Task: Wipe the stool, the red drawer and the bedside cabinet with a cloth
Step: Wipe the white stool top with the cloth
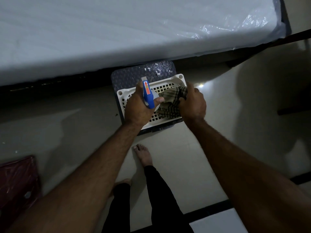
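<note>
A dark woven-pattern stool [127, 76] stands on the floor against the bed, with small white scraps on its far side. On it lies a cream perforated basket [168, 80]. My left hand [139, 105] grips a spray bottle [148, 94] with a blue trigger head over the basket. My right hand [193, 102] is closed on a checked brown cloth [173, 98], bunched up inside the basket. A red drawer [16, 180], wrapped in plastic film, sits at the lower left edge. The bedside cabinet is not in view.
A mattress [117, 31] in plastic wrap fills the top of the view on a dark bed frame [252, 51]. The floor [210, 148] is pale glossy tile. My bare feet [143, 155] stand just before the stool. A white panel [217, 222] lies at the bottom.
</note>
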A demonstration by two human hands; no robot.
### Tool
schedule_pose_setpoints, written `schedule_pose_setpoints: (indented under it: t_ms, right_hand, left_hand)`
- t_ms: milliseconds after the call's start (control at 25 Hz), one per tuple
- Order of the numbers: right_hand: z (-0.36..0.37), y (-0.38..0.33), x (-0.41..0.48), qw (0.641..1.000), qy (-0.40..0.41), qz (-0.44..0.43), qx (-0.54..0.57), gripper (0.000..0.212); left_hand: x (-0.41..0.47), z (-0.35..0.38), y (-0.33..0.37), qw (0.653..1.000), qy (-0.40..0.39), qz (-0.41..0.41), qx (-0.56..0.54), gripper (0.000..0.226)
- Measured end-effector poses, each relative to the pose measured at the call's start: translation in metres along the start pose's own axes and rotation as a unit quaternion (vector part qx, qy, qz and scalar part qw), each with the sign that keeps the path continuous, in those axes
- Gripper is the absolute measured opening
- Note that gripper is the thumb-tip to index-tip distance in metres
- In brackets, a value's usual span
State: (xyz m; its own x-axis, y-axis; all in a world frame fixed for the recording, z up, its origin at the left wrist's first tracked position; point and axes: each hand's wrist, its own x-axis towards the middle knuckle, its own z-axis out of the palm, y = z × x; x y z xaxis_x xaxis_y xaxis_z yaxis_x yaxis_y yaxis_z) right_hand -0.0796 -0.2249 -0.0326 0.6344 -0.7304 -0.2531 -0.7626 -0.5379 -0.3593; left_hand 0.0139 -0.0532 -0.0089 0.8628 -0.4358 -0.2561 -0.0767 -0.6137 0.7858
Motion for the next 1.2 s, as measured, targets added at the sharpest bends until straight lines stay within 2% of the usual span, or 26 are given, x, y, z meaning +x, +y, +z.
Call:
schedule_pose_setpoints:
  t_ms: [240,440,680,800,880,1040,1200]
  right_hand:
    - [0.007,-0.011,-0.001,0.999,0.005,0.036,-0.036,0.081]
    - [0.009,-0.016,-0.002,0.997,0.021,0.069,-0.013,0.079]
    - [-0.011,-0.001,0.021,0.979,-0.001,0.143,0.148,0.082]
    - [-0.016,0.01,0.023,0.979,-0.022,0.153,0.137,0.083]
    - [-0.011,0.009,0.02,0.978,0.002,0.163,0.13,0.084]
    - [0.006,-0.001,0.013,0.982,0.028,0.157,0.102,0.099]
    - [0.003,-0.004,0.015,0.976,0.041,0.165,0.137,0.09]
  left_hand:
    - [0.0,0.002,-0.003,1.0,0.016,0.016,-0.003,0.079]
    - [0.002,0.003,-0.007,0.999,0.017,0.033,0.003,0.082]
    - [0.004,0.003,-0.008,0.999,0.021,0.037,0.007,0.083]
    - [0.005,0.004,-0.009,0.999,0.018,0.042,0.002,0.08]
    - [0.005,0.005,-0.008,0.999,0.02,0.047,-0.001,0.078]
    - [0.005,0.007,-0.008,0.998,0.031,0.046,-0.01,0.083]
    - [0.009,0.012,-0.009,0.998,0.043,0.046,-0.016,0.095]
